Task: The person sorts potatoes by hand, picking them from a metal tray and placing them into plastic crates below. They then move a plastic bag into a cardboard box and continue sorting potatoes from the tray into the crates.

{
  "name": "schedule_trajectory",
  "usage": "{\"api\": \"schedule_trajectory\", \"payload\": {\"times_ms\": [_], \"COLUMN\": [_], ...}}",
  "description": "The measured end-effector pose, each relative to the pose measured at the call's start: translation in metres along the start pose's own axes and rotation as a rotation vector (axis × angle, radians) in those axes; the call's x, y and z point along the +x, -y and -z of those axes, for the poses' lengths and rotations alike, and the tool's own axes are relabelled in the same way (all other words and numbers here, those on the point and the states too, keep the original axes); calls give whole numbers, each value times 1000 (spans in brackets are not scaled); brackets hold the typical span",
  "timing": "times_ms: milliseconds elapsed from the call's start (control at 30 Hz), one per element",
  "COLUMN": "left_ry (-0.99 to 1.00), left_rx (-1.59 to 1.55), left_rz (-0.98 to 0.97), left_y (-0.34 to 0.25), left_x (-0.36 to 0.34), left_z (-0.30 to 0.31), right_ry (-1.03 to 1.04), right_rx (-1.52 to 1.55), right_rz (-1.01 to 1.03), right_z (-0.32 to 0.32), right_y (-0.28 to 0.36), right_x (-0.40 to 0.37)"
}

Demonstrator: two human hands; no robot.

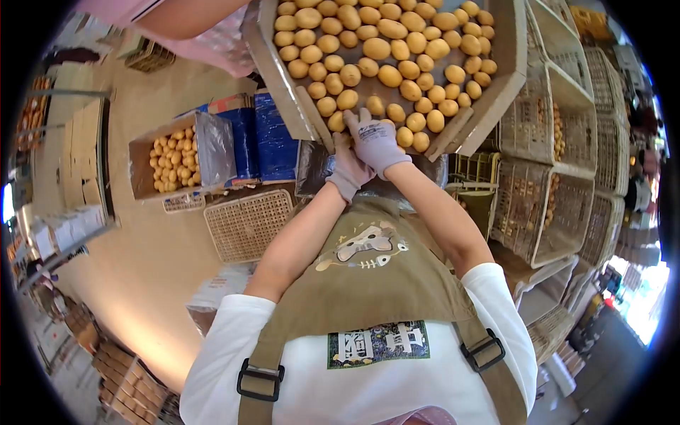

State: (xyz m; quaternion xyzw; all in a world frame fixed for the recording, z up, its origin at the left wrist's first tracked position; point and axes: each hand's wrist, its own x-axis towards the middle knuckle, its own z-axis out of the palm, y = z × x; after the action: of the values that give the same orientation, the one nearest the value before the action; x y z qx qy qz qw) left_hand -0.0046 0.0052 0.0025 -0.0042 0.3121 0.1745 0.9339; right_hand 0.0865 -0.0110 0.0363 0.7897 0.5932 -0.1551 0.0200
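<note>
A big cardboard tray holds several yellow-brown round fruits in one layer. My right hand, in a pale grey glove, lies flat with fingers spread on the fruits at the tray's near corner. My left hand, also gloved, is just below it, against the tray's near rim, partly covered by the right hand. Whether the left hand grips the rim is unclear. Both bare forearms reach out from my white sleeves over an olive apron.
A foil-lined cardboard box of the same fruits stands on the floor at left, beside blue cartons. A flat woven lid lies below. Stacked mesh crates fill the right. Another person's arm in pink reaches in above.
</note>
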Motion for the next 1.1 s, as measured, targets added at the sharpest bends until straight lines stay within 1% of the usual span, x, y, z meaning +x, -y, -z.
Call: {"api": "schedule_trajectory", "payload": {"times_ms": [33, 67, 100, 133, 200, 267, 300, 333, 400, 433, 533, 600, 667, 767, 833, 900, 967, 1000, 1067, 1100], "left_ry": [53, 33, 16, -2, -75, -119, 67, 109, 187, 316, 331, 285, 286, 204, 120, 127, 221, 174, 81, 112], "left_rx": [-162, -215, -265, -312, -283, -265, -193, -227, -287, -341, -345, -412, -240, -287, -264, -224, -165, -178, -204, -132], "left_rz": [88, 113, 140, 170, 203, 280, 193, 206, 237, 273, 259, 306, 233, 240, 235, 196, 123, 130, 142, 93], "left_y": [3, 3, 2, 2, -1, -5, 6, 5, 1, 0, -1, -3, -2, -2, 0, 0, -1, -1, -3, -2], "left_x": [5, 5, 6, 6, 0, -3, 17, 16, 11, 11, 9, 5, 4, 5, 6, 5, 2, 1, -3, -4], "left_z": [13, 13, 13, 11, 2, -6, 28, 25, 22, 23, 21, 14, 14, 18, 17, 14, 8, 5, -1, -2], "right_ry": [40, 76, 28, 84, -100, -108, -101, -103, -79, -108, -160, -156, -198, -266, -316, -313, -306, -303, -286, -269], "right_rx": [36, 71, 145, 228, 426, 1200, 1533, 1863, 2157, 2134, 2052, 1980, 1936, 1823, 1749, 1415, 1298, 1350, 1639, 1876], "right_rz": [-39, -81, -80, -98, -34, -217, -238, -272, -195, -194, -174, -136, -137, -149, -163, -179, -205, -224, -283, -324], "right_z": [14, 22, 24, 32, 38, 33, 31, 35, 46, 52, 59, 58, 56, 52, 54, 58, 59, 57, 64, 70], "right_y": [1, 1, -2, -5, -15, -25, -30, -32, -35, -33, -30, -31, -30, -25, -20, -22, -22, -23, -17, -13], "right_x": [3, 6, 6, 4, -15, -30, -38, -45, -61, -67, -77, -81, -83, -84, -87, -90, -90, -88, -86, -87]}}
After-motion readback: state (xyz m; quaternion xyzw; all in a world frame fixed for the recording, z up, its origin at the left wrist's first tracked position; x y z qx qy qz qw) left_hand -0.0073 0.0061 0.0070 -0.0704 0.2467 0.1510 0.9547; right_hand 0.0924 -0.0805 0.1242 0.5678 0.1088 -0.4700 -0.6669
